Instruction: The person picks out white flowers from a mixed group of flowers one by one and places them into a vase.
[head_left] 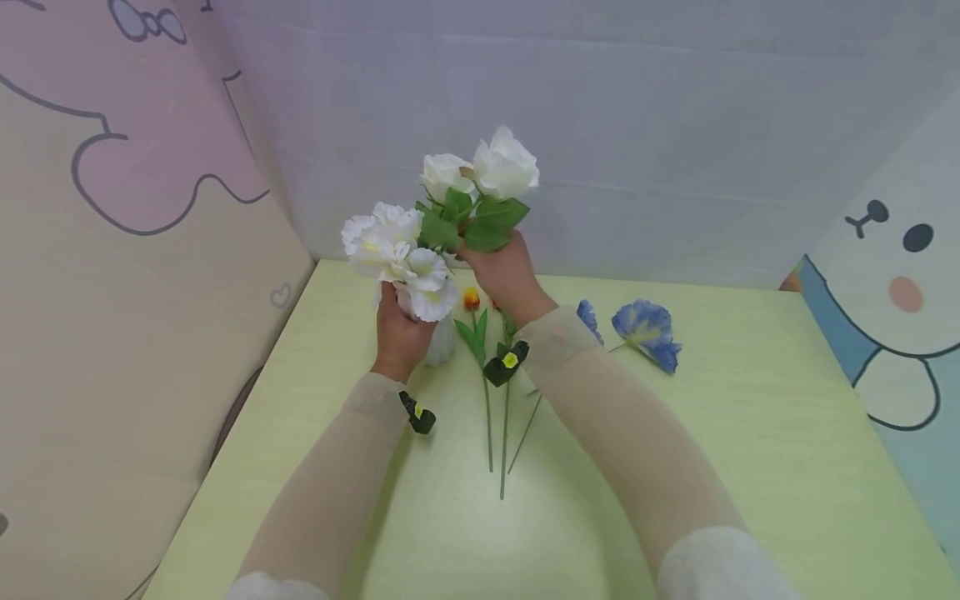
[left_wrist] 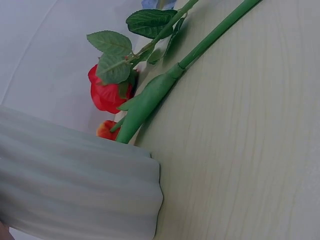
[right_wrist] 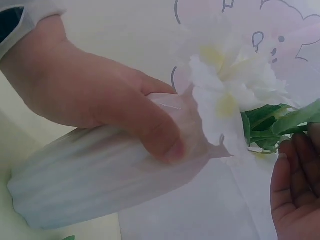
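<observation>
My left hand (head_left: 402, 333) grips a white ribbed vase (right_wrist: 100, 175) near its neck, with the thumb across its side in the right wrist view. Frilly white flowers (head_left: 397, 254) with yellowish centres stand in the vase's mouth. Behind them, my right hand (head_left: 506, 271) holds a white rose (head_left: 506, 167) by its stem, just under the green leaves (head_left: 491, 223). A second white rose blossom (head_left: 444, 177) is close beside the first. The vase's mouth and the lower rose stem are hidden by petals and hands.
On the pale table (head_left: 750, 433) lie an orange-yellow tulip (head_left: 471, 298), a red rose (left_wrist: 107, 92) and blue flowers (head_left: 647, 332), their stems pointing toward the near edge. A pale wall (head_left: 637, 167) rises behind the table. A cartoon-printed panel (head_left: 187, 275) borders the left.
</observation>
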